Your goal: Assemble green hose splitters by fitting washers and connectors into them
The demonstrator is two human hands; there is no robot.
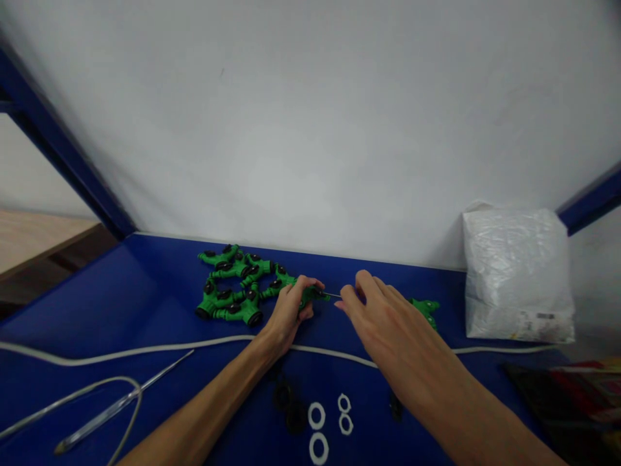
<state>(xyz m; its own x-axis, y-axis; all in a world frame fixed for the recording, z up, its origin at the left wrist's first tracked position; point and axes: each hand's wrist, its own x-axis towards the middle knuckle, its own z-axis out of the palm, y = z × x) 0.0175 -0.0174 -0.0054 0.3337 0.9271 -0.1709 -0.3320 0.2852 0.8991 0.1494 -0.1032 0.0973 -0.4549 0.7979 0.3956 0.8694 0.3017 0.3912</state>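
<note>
My left hand [290, 312] is closed around a green hose splitter [307, 297] with a black part on it, above the blue table. From the right, my right hand [388, 320] grips a screwdriver, whose thin metal shaft [332, 295] points at the black part of the splitter. The fingers hide its handle, and contact at the tip is too small to make out. Left of my left hand lie several green Y-shaped hose splitters [233, 304] with black parts. Another green piece [425, 309] shows partly behind my right hand.
White rings [317, 415] and white toothed rings [344, 404] lie near the front, beside dark rings [295, 416]. A pale cable [145, 350] crosses the blue table [145, 285]. A clear-handled tool [101, 417] lies left; a white plastic package [517, 278] stands right against the wall.
</note>
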